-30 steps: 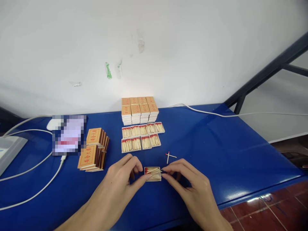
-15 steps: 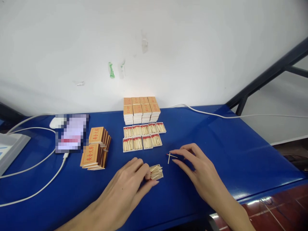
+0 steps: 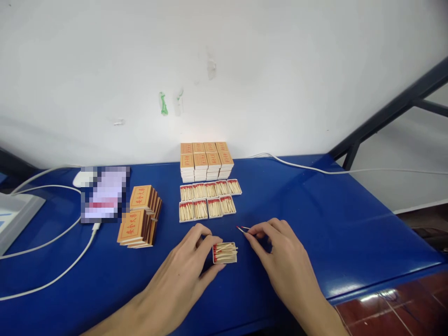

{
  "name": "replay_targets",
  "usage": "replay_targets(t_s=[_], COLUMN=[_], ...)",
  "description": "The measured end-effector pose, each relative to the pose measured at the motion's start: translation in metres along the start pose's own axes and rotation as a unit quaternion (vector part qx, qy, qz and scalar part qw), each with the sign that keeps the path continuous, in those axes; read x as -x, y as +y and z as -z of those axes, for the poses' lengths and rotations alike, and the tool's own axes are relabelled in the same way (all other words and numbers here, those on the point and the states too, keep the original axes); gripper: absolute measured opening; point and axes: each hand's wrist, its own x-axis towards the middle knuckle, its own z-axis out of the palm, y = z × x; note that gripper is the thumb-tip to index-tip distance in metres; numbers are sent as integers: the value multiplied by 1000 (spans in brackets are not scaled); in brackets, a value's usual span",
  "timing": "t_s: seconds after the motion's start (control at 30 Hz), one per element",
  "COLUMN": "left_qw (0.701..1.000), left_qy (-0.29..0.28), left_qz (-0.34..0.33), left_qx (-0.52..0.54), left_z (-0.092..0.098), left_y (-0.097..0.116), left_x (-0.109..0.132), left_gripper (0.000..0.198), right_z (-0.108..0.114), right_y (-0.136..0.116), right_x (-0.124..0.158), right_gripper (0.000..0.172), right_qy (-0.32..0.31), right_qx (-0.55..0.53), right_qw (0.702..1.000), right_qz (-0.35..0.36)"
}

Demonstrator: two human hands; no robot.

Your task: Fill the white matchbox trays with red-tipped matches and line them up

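A small white matchbox tray (image 3: pixel 225 261) full of red-tipped matches lies on the blue table in front of me. My left hand (image 3: pixel 191 263) grips it at its left end, with fingertips at the far edge and the thumb at the near edge. Some of its matches stick out past the right end. To the right of the tray, my right hand (image 3: pixel 276 249) is closed in a pinch on two loose matches (image 3: pixel 241 229), their red heads pointing left. Beyond my hands stand two rows of open trays (image 3: pixel 207 207) packed with matches.
Behind the trays, stacked matchboxes (image 3: pixel 206 161) stand against the white wall. Orange matchbox sleeves (image 3: pixel 140 219) are piled to the left. Further left lie a blurred phone (image 3: pixel 108 191) and white cables (image 3: pixel 63 276). Another cable (image 3: pixel 297 163) runs along the back right.
My right hand has closed its fingers on the two loose matches, which lay crossed on the table. My left fingers have shifted off the matches to the tray's edges, uncovering the red heads.
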Motion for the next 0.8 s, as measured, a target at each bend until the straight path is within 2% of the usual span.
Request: replay_targets(t_s=[0.13, 0.3, 0.43, 0.6, 0.73, 0.8], left_qw=[1000, 1000, 1000, 999, 999, 999], left_qy=[3, 11, 22, 33, 34, 30], left_qz=[13, 9, 0, -12, -12, -11], left_qx=[12, 16, 11, 14, 16, 18], left_z=[2, 7, 6, 4, 3, 1], left_y=[2, 3, 0, -1, -1, -2], left_x=[-2, -4, -3, -3, -4, -4], left_gripper=[43, 31, 46, 36, 45, 42], right_z=[7, 15, 13, 15, 21, 20], right_y=[6, 19, 21, 11, -6, -17], right_x=[0, -10, -14, -13, -5, 0], right_gripper=[33, 16, 8, 16, 14, 14], right_qy=[0, -9, -31, -39, -27, -29], right_qx=[7, 11, 14, 11, -17, -28], right_qw=[1000, 997, 993, 989, 988, 984], right_qz=[30, 70, 109, 143, 150, 171])
